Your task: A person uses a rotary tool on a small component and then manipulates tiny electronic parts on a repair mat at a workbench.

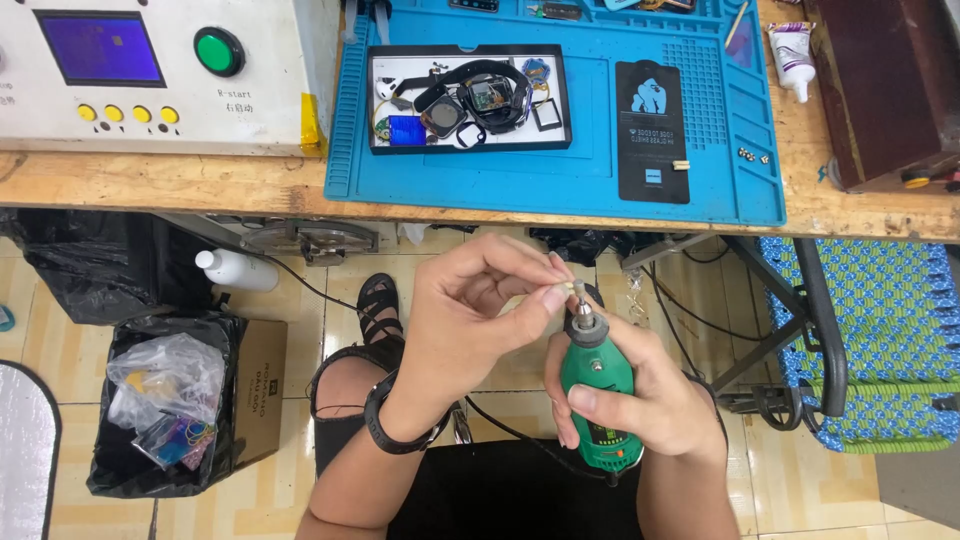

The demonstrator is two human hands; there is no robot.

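My right hand (pixel 655 390) grips a green rotary tool (pixel 598 385) upright over my lap, its metal chuck pointing up. My left hand (pixel 470 310) pinches the small bit (pixel 578 289) at the tool's tip between thumb and forefinger. A black band sits on my left wrist (pixel 400 430). A black cord (pixel 520 440) trails from the tool's base across my lap.
A wooden bench (pixel 150 180) carries a blue work mat (pixel 600 170), a black tray of small parts (pixel 470 95), a white control box with a green button (pixel 218 52) and a glue tube (pixel 795 55). Below stand a lined waste box (pixel 170 400), a white bottle (pixel 235 270) and a blue woven chair (pixel 880 330).
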